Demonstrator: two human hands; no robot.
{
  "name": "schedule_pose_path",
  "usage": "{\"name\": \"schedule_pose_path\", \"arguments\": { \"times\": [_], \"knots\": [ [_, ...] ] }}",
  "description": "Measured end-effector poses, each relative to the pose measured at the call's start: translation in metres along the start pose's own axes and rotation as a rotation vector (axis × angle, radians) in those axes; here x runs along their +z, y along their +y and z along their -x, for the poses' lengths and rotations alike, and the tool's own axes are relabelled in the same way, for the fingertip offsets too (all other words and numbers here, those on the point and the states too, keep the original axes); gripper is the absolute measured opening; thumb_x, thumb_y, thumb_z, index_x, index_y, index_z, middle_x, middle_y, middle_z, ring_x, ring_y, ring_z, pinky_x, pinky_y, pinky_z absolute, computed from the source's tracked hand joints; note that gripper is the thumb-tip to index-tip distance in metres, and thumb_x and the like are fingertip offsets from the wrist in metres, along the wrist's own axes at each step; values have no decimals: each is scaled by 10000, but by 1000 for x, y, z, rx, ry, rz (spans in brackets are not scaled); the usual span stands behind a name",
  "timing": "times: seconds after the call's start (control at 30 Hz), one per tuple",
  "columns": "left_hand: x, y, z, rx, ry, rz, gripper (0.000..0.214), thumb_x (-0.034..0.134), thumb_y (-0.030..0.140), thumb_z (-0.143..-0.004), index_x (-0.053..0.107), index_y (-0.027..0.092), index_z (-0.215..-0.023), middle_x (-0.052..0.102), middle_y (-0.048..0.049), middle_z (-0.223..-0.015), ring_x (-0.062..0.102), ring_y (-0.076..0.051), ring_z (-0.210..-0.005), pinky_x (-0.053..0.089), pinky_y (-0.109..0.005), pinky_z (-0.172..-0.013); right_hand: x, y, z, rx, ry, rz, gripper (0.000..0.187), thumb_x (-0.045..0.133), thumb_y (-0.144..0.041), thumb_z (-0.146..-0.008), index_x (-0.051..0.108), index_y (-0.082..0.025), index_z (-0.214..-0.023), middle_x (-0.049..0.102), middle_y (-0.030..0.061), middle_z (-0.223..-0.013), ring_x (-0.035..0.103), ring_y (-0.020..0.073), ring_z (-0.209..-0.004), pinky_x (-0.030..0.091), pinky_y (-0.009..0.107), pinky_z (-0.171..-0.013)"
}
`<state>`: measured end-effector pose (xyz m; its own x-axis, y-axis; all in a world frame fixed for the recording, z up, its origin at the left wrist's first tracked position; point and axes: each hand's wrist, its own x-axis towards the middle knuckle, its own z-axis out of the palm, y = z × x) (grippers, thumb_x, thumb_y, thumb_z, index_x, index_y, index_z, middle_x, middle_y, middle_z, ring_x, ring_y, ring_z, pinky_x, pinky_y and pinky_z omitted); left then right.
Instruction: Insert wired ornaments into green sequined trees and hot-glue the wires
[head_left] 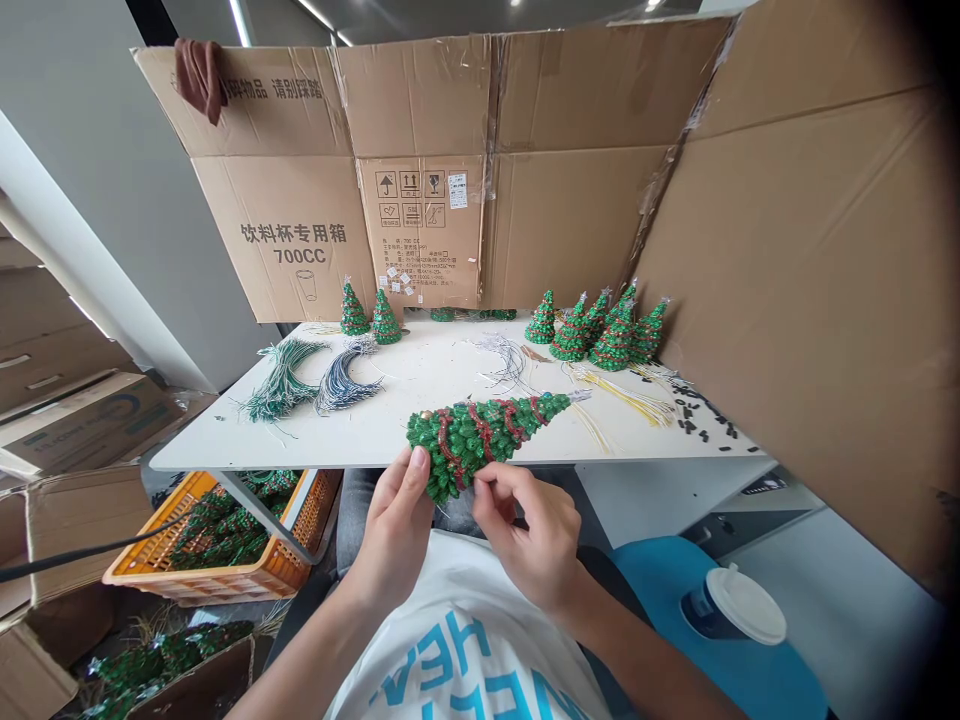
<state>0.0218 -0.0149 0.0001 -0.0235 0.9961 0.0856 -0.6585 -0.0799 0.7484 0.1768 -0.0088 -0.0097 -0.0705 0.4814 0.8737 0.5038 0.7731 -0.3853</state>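
Note:
A small green Christmas tree (484,433) with red garland lies sideways in front of me, tip pointing right, over the table's near edge. My left hand (395,530) grips its wide base, thumb up against the green. My right hand (534,527) pinches at the tree's underside near the base with fingers curled. Both hands are closed on the tree.
The white table (420,385) carries two little trees (367,315) at the back left, several trees (596,330) at the back right, green wire bundles (281,380), grey wires (341,380), yellow wires (630,400) and small black bits (701,415). Cardboard walls (787,280) surround it. An orange basket (225,540) sits lower left, a lidded cup (739,605) lower right.

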Motion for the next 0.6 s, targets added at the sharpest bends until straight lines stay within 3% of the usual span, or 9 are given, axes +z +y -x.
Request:
{"name": "schedule_pose_path", "arguments": {
  "times": [0.6],
  "knots": [
    [1, 3, 1, -5, 31, -23, 323, 881, 517, -898, 813, 219, -1002, 825, -68, -1126, 674, -308, -1323, 500, -422, -1160, -7, -8, -5, 313, -121, -378, 94, 634, -221, -1041, 693, -223, -969, 560, -68, -623, 534, 105, -523, 492, 230, -533]
  ]
}}
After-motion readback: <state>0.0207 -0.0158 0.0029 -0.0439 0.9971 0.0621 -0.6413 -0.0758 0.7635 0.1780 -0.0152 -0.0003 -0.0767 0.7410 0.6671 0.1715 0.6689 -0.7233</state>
